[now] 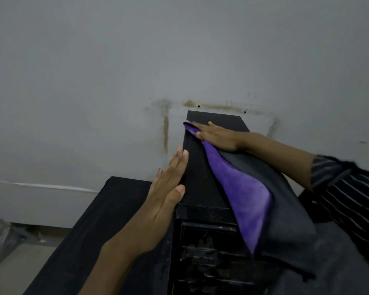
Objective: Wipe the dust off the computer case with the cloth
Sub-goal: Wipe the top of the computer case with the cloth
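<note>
Against a grey wall (94, 71), the right hand (216, 136) is pressing the cloth (243, 188) flat-fingered atop the case (198, 179), while the left hand (168, 188), open, is bracing its side.

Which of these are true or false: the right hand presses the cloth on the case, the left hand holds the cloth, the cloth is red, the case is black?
1. The right hand presses the cloth on top of the case. True.
2. The left hand holds the cloth. False: it lies flat against the case's left side, apart from the cloth.
3. The cloth is red. False: it is purple and dark grey.
4. The case is black. True.
</note>
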